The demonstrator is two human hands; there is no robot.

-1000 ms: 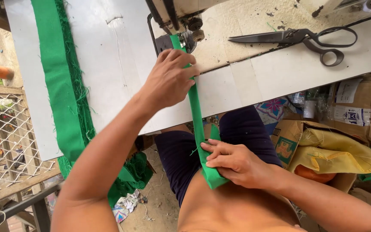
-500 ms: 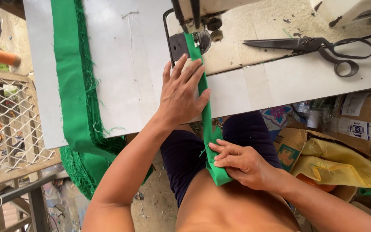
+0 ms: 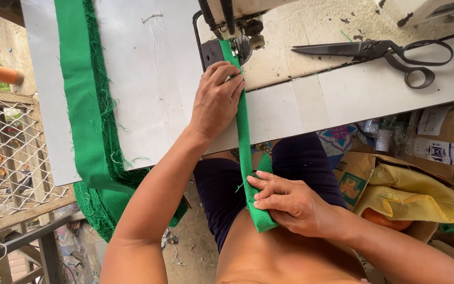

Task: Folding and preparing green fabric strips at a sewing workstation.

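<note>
The folded green fabric strip [image 3: 244, 142] runs from the sewing machine's presser foot [image 3: 236, 31] at 12 o'clock to the lap at 6, light and limp (likely fray-prone). The left hand [image 3: 215, 100] lies flat-fingered on it at the tabletop [image 3: 342, 94] edge; the right hand [image 3: 290, 202] pinches its folded lower end, both sensible holds.

The left hand [image 3: 217, 100] has slid up the green strip [image 3: 245, 137] toward the sewing machine's needle [image 3: 232, 21].

Bright, even daylight from above, no harsh glare. My left hand [image 3: 217, 100] throws only a soft shadow on the white flat sewing table [image 3: 148, 79]. Focus is sharp centre frame; slight wide-angle stretch at my forearms near the bottom edge. Floor under the table is dimmer.
</note>
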